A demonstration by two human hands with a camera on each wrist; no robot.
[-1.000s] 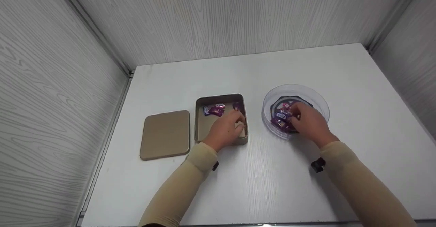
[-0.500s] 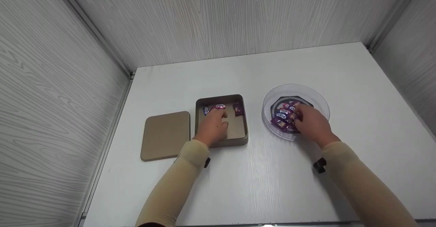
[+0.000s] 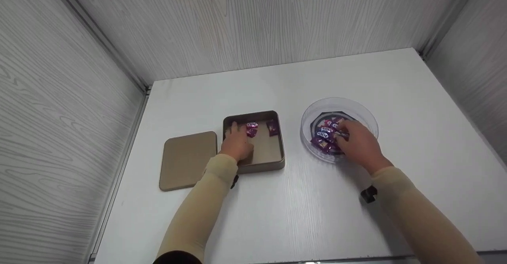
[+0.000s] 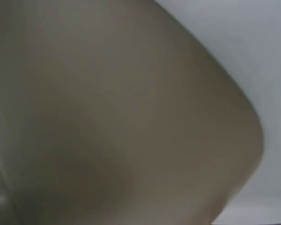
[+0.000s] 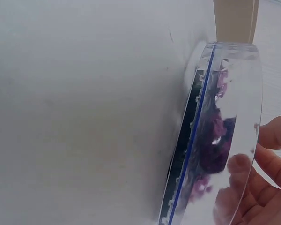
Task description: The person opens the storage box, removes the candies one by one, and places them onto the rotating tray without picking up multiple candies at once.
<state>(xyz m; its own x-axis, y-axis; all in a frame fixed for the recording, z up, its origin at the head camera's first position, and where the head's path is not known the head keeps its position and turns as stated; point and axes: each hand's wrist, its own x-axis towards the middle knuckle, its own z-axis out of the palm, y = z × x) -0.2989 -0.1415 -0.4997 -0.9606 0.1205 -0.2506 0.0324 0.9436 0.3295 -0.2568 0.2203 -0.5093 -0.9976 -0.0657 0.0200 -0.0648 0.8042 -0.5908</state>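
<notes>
My left hand reaches into a tan square tin, fingers straight at its left side. Beside the fingertips lie wrapped candies in purple and pink; another purple candy lies near the tin's right wall. My fingers hide part of the tin's left side. My right hand is inside a clear round bowl, thumb and fingers curled and pinching a wrapped candy above a small heap of candies. In the right wrist view, fingertips show through the clear wall beside purple wrappers.
A flat tan square lid lies left of the tin, close to its wall. A white table bears everything. Wood-grain panels stand at the back and both sides. In the left wrist view, a blurred tan surface with a rounded corner fills most of the frame.
My left hand has moved from the tin's right side to its left, fingers straightening. The candy at the right wall has come into view. My right hand stays in the bowl, shifting slightly.
</notes>
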